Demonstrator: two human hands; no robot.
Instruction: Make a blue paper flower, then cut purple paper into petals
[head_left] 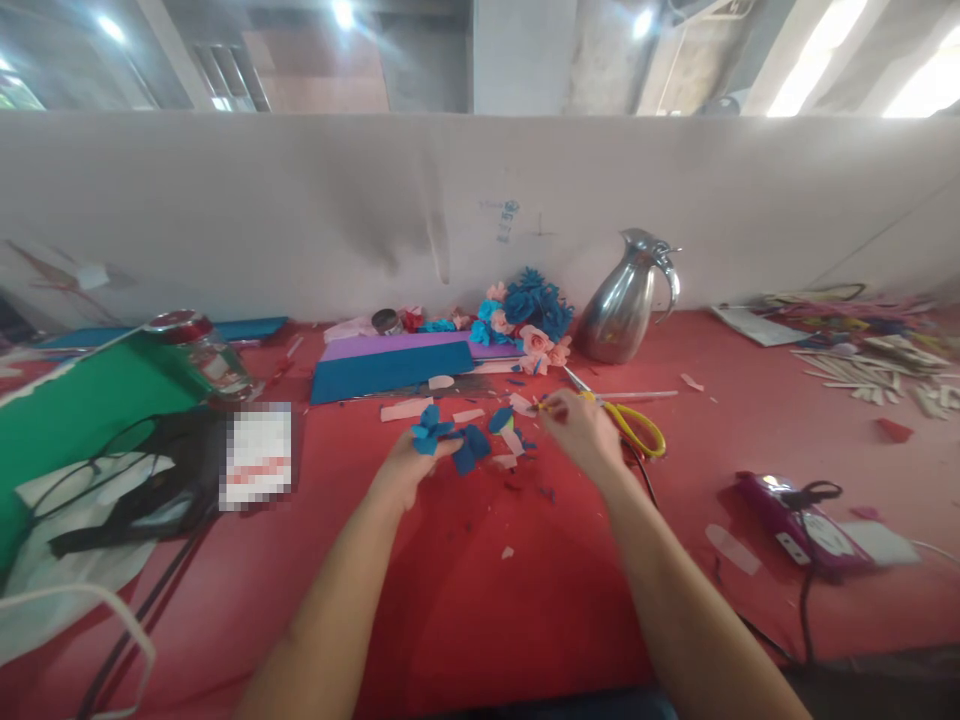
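Observation:
My left hand [405, 465] is closed round a small blue paper flower [429, 430] that sticks up above the fingers. Beside it on the red table [480, 600] lie blue paper pieces [471, 447] and pink scraps [513, 440]. My right hand [581, 430] reaches out over the scraps with its fingers pinched together near a small pink piece [523, 404]; what the fingers hold is not clear. Yellow-handled scissors [634, 425] lie just right of that hand.
A pile of finished blue and pink paper flowers [529, 315] and a steel jug [626, 300] stand at the back by the white wall. Blue and purple sheets [390, 365], green paper [82, 400], a can [199, 350], a purple glue gun [795, 515] and wooden sticks [877, 365] lie about.

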